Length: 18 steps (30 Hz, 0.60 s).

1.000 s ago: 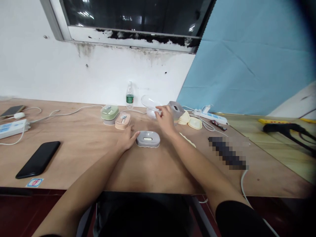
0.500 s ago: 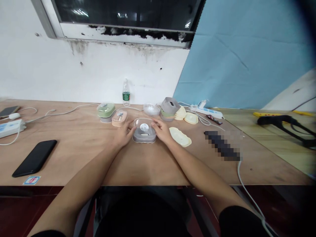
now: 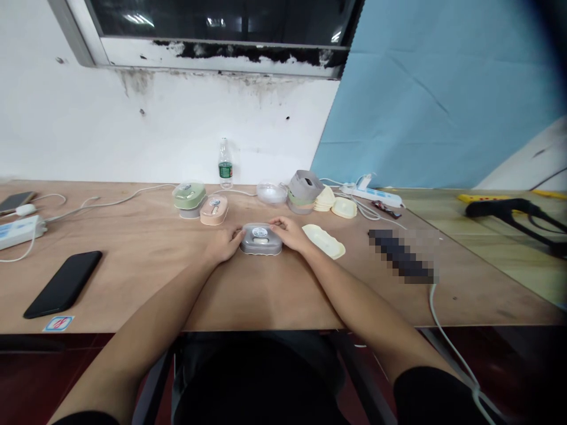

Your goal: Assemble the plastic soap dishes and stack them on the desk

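Note:
Between my hands, a grey plastic box with a clear lid rests on the table; the lid sits low over the base and bears a round white label. My left hand is closed against the box's left side, thumb and fingertips at the lid's edge. My right hand grips the upper right corner of the lid, fingers bent over its rim. Just right of that hand lies a cream scalloped tray. Behind my left hand stand a pink lidded box and a green lidded box on a grey one.
Further back are a water bottle, clear lids, stacked grey and green bases and smaller cream trays. A black phone lies left, a pixelated dark object right. Power strips and cables edge the table.
The clear lid, raised at the back before, now sits lower on the grey base. Both hands moved slightly with it. The view shifted a little.

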{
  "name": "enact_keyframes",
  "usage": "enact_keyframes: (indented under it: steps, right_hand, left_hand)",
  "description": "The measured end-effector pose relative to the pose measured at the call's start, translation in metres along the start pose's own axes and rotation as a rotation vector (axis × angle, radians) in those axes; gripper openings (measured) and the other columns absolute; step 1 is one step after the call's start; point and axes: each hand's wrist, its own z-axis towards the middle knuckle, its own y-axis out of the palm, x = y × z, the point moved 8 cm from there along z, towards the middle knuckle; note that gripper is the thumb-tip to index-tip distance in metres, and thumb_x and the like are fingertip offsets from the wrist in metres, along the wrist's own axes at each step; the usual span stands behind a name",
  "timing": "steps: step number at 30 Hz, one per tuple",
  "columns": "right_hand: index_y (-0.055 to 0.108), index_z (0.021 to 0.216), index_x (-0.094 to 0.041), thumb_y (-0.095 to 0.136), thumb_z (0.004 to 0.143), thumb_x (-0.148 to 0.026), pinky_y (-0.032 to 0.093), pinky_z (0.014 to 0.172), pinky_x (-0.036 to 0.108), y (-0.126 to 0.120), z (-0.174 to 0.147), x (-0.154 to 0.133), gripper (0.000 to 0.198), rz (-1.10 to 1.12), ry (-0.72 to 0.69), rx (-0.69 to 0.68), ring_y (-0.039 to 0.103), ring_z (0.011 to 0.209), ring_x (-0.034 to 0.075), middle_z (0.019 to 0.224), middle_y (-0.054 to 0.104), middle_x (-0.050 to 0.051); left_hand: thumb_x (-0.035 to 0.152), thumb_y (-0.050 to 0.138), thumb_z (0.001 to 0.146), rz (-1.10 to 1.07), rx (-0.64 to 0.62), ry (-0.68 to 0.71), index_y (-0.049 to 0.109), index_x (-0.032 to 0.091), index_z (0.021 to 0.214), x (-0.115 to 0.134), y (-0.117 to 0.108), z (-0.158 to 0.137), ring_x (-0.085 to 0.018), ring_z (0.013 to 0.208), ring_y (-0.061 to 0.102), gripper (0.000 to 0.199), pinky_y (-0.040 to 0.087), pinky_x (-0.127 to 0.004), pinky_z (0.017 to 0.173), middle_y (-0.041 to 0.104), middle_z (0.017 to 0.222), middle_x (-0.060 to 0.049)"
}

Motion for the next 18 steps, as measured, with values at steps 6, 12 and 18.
enact_keyframes:
  steps: [6,12,18]
  right_hand:
    - [0.064,0.105,-0.017,0.056,0.086,-0.036,0.048,0.078,0.030,0.003,0.000,-0.001,0.028,0.019,-0.029,-0.040,0.063,0.084,0.016,0.102,0.068,0.006]
    - [0.064,0.103,-0.018,0.053,0.087,-0.047,0.049,0.078,0.031,0.006,0.004,0.007,0.034,0.051,-0.030,0.010,0.063,0.086,0.018,0.099,0.069,0.005]
    - [0.064,0.102,-0.019,0.041,0.091,-0.056,0.047,0.073,0.031,-0.008,0.004,0.012,0.045,0.052,0.008,0.158,0.062,0.078,0.018,0.092,0.069,0.004]
  left_hand:
    - [0.052,0.039,0.093,0.110,-0.012,0.106,0.043,0.020,0.140,0.011,-0.003,-0.002,-0.026,0.120,0.053,0.057,0.041,-0.041,0.102,0.056,0.132,-0.010]
    - [0.055,0.073,0.067,0.081,-0.116,0.253,0.037,0.022,0.142,0.018,0.007,-0.004,-0.031,0.122,0.050,0.089,0.043,-0.044,0.102,0.050,0.137,-0.011]
    - [0.045,0.079,0.061,0.144,0.038,0.308,0.045,0.024,0.137,0.023,-0.011,-0.001,-0.030,0.117,0.053,0.085,0.045,-0.044,0.101,0.051,0.128,-0.011]
